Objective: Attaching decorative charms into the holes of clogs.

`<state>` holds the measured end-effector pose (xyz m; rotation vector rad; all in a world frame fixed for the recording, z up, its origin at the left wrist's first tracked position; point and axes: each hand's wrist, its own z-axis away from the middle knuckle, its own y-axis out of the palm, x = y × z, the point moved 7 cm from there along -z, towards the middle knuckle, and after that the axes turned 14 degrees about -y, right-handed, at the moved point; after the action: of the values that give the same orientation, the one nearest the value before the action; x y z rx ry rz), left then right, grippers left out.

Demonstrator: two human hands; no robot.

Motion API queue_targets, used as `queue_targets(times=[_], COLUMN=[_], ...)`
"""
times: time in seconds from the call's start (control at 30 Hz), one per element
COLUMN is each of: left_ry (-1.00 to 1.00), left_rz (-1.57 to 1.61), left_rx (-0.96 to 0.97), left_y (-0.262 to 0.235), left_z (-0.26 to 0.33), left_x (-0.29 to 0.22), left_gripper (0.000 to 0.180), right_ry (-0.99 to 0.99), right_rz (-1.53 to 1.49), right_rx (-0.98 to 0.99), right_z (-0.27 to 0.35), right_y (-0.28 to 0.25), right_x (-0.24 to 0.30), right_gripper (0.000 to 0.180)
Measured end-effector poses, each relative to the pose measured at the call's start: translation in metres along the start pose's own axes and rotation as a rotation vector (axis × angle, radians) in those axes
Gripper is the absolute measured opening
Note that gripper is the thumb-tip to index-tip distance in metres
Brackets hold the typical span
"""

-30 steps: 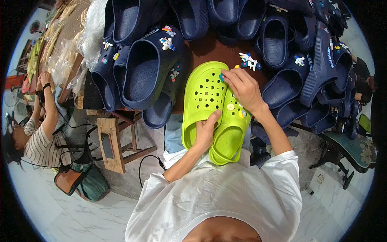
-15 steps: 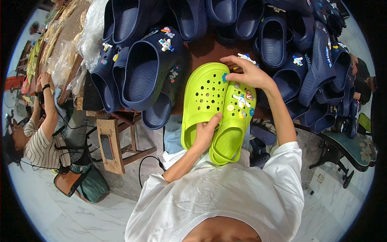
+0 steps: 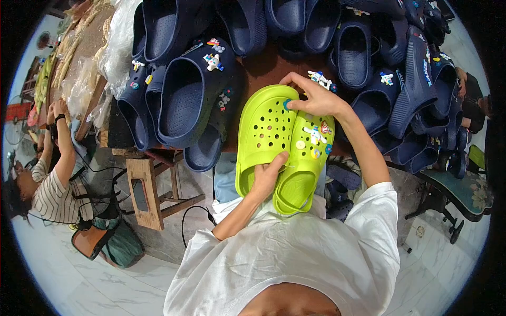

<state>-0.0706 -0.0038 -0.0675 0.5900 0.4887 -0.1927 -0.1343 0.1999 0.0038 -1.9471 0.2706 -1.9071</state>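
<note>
Charm (image 3: 287,104) at the far right of the left green clog (image 3: 262,127) is touched by the half-open right hand (image 3: 316,100), the near opening pinched by the left hand (image 3: 268,176).

From the person's head, the left of two side-by-side fisheye cameras looks down: white T-shirt (image 3: 284,253) closest at the near edge, lime-green clogs (image 3: 265,109) central, navy clogs (image 3: 182,105) toward the far side, straight edges bending toward the rim.
</note>
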Motion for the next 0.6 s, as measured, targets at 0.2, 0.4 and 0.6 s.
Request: queue_targets(times=[0.2, 0.4, 0.6], left_ry=[0.024, 0.022, -0.025], left_rz=[0.089, 0.462, 0.368], left_rx=[0.074, 0.214, 0.097], left_y=[0.010, 0.003, 0.018], left_z=[-0.003, -0.020, -0.012], left_x=[-0.011, -0.023, -0.030], left_gripper=[0.043, 0.035, 0.035], right_ry=[0.024, 0.001, 0.062], right_rz=[-0.015, -0.265, -0.377], right_rx=[-0.023, -0.008, -0.023], right_z=[0.001, 0.002, 0.011], right_y=[0.001, 0.005, 0.001], right_x=[-0.007, -0.016, -0.036], right_gripper=[0.045, 0.052, 0.053])
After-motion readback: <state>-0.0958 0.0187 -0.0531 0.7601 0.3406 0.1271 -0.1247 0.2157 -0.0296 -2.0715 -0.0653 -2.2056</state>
